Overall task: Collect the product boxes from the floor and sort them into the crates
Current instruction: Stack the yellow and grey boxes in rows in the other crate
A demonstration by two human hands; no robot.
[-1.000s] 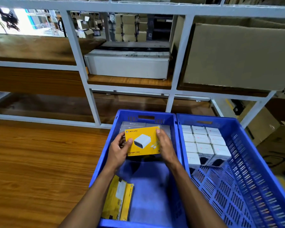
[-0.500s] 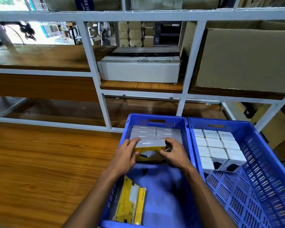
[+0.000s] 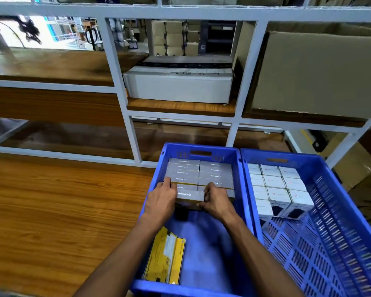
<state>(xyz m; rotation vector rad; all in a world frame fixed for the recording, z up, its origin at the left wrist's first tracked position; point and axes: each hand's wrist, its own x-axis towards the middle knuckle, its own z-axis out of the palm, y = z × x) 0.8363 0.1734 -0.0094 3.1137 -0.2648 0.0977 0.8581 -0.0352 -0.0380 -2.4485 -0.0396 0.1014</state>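
Two blue crates stand side by side on a wooden shelf. In the left crate [image 3: 201, 147] several grey-topped yellow boxes [image 3: 214, 171] stand in two rows at the far end. My left hand [image 3: 162, 197] and my right hand [image 3: 215, 199] grip the two ends of one more yellow box [image 3: 190, 195], grey edge up, set against the front of those rows. Another yellow box [image 3: 166, 257] leans against the crate's near left wall. The right crate [image 3: 321, 166] holds several white boxes [image 3: 275, 183] at its far end.
A white metal rack [image 3: 120, 86] rises just behind the crates. On it sit a long white carton [image 3: 178, 86] and a large brown carton [image 3: 317, 76]. The wooden shelf surface [image 3: 62, 209] stretches to the left. Brown cartons [image 3: 358, 166] lie on the floor at right.
The yellow box was held face up above the crate. Both hands turned it onto its edge and lowered it against the rows of boxes. The camera view moved closer and slightly left.
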